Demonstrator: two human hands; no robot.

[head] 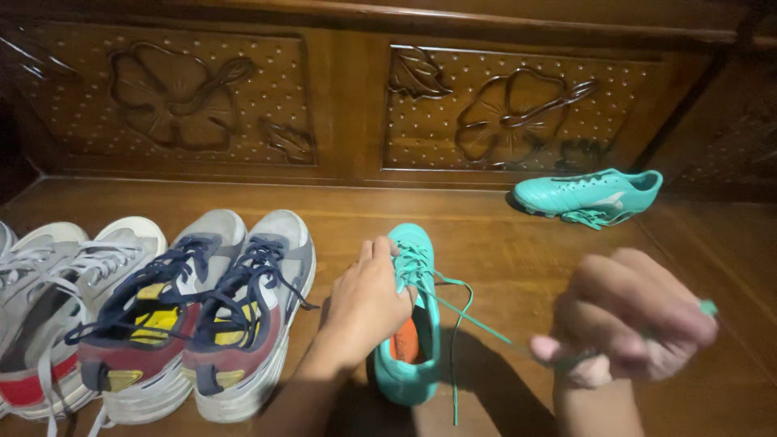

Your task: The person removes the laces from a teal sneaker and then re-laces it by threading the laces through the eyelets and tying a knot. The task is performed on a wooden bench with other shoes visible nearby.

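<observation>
Teal lace-up football boot (411, 324) upright on brown wooden floor (518, 251) | left hand (366, 303) fingers curled over its laces | right hand (627, 324) pinched shut on taut teal lace (477, 324), blurred | heel partly hidden

A pair of grey sneakers with navy laces (202, 316) stands at lower left beside white sneakers (48, 316) at the frame's edge. A second teal shoe (587, 196) lies at upper right against a carved wooden panel (348, 105).
</observation>
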